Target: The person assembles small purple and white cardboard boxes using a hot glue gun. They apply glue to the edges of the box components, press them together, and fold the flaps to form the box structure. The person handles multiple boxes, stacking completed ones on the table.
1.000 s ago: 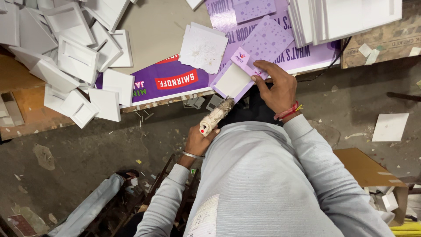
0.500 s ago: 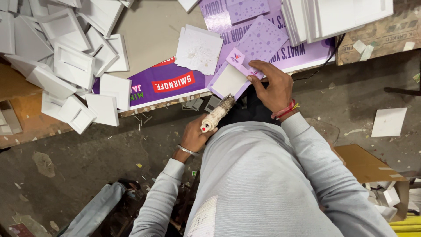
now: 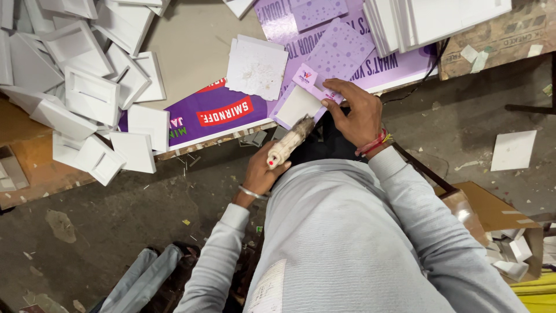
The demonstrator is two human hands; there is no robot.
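My left hand is wrapped around the grip of a glue gun, fingers closed tight on it, and its glue-crusted barrel points up and away from me so the nozzle meets the near edge of a small white-and-lilac card piece. My right hand lies on the right side of that piece, thumb and fingertips pinching its lilac strip against the board below; red threads circle that wrist, and a thin metal bangle sits on the left one. The piece rests at the near edge of the worktable, on a large purple printed sheet that hangs slightly over the table's front. Just beyond it lies a dotted lilac card, and to its left a white square smeared with dried glue. Farther left a loose heap of white folded trays spreads over the table, some tipped on their sides. At the far right a thick stack of white boards sits beside a brown carton. Down on the dusty floor a lone white square lies to the right, well apart from me, and another person's trouser leg shows at the near left.
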